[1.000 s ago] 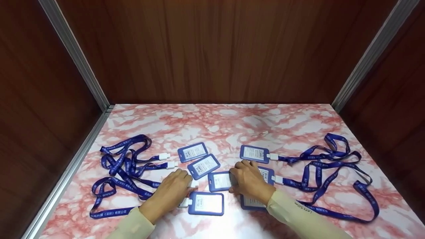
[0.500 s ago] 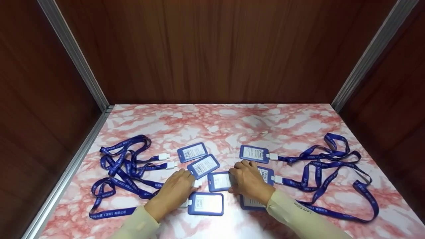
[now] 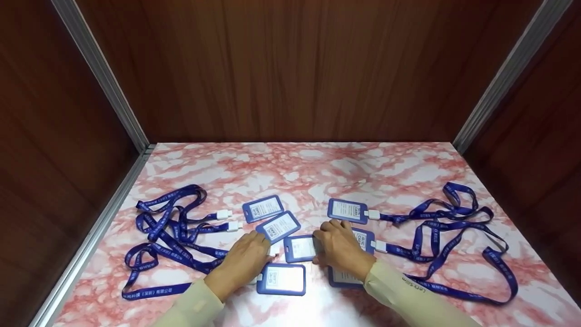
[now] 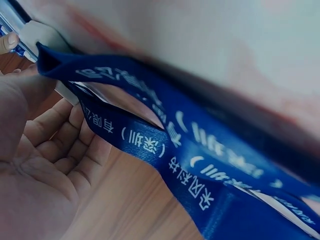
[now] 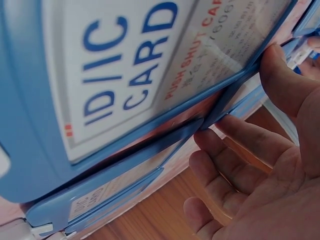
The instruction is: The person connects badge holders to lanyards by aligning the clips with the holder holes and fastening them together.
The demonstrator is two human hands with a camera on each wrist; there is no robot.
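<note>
My left hand (image 3: pixel 243 261) pinches a white clip (image 3: pixel 274 250) on a blue lanyard (image 4: pixel 135 137), its tip just left of the middle blue card holder (image 3: pixel 300 249). In the left wrist view the white clip (image 4: pixel 44 36) is at the thumb, with the fingers curled below. My right hand (image 3: pixel 342 247) holds that holder's right end with thumb and fingertips; its slotted end faces left. Below lies another holder (image 3: pixel 281 279), its clip partly behind my left hand. In the right wrist view, the right hand's thumb and fingers (image 5: pixel 240 155) meet at a holder's edge.
Two loose holders, one (image 3: pixel 263 208) behind the other (image 3: pixel 278 227), lie touching at centre left. Tangled lanyards (image 3: pixel 170 227) with white clips (image 3: pixel 234 225) spread left. On the right, several holders (image 3: pixel 348 210) join lanyards (image 3: pixel 435 254). Brown panels (image 3: pixel 299 72) enclose the marbled table (image 3: pixel 308 168).
My left hand has shifted slightly right and down with the white clip and drawn its lanyard along. My right hand and the middle holder have stayed nearly still.
</note>
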